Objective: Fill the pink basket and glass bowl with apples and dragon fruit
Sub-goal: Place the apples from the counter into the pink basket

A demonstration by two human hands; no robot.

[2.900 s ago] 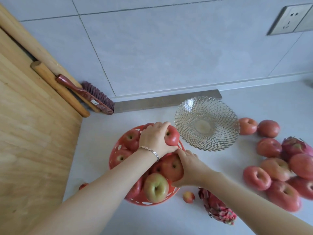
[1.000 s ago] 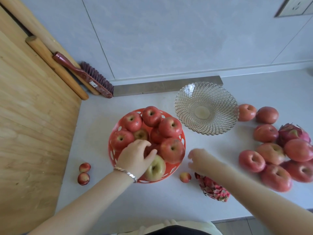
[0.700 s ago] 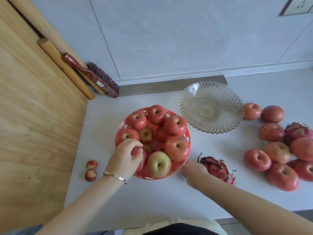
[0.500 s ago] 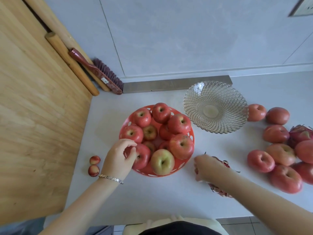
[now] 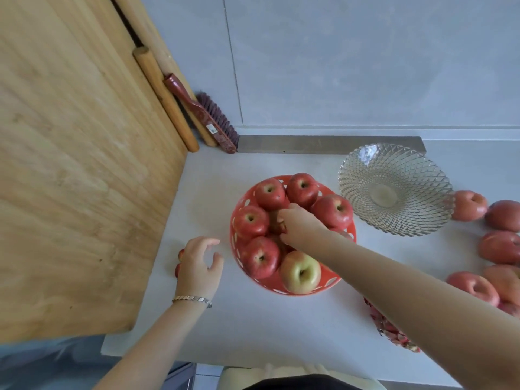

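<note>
Pink basket (image 5: 236, 243) at the centre of the white counter (image 5: 253, 327), heaped with red apples (image 5: 270, 192) and one yellow-green apple (image 5: 299, 273) at its near edge. Right hand (image 5: 301, 225) reaches over the heap, fingers curled onto a small fruit in the middle — whether they actually grip it cannot be told. Left hand (image 5: 198, 267) hovers just left of the basket, fingers spread and holding nothing, above two small red fruits (image 5: 180, 254). Glass bowl (image 5: 394, 190) stands empty behind and to the right. Loose apples (image 5: 470, 205) lie further right; a dragon fruit (image 5: 385, 325) shows partly beneath the right forearm — near the counter's front edge.
</note>
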